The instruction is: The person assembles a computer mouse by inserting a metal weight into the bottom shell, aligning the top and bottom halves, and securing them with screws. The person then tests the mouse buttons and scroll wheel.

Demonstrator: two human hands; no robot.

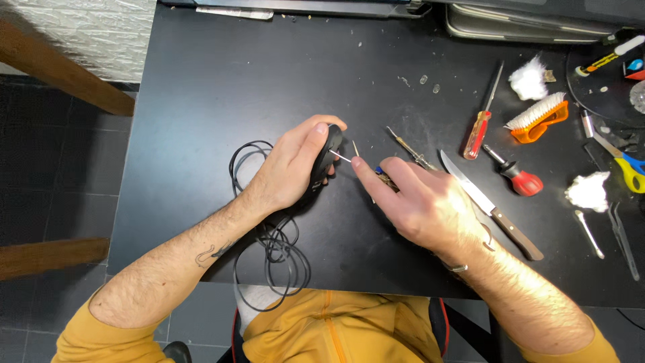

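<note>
My left hand (292, 165) grips a black computer mouse (327, 161), tilted on its side on the black table (201, 87). Its black cable (269, 242) loops under my left forearm and over the table's near edge. My right hand (420, 202) pinches a pair of thin metal tweezers (348, 154) with a dark handle; their tips touch the mouse's right edge.
To the right lie a small screwdriver (410, 151), a wooden-handled knife (490, 208), a red-and-yellow screwdriver (480, 124), a stubby red screwdriver (517, 176), an orange brush (537, 117), two cotton tufts (527, 77), yellow-handled scissors (625, 165) and metal picks (621, 235).
</note>
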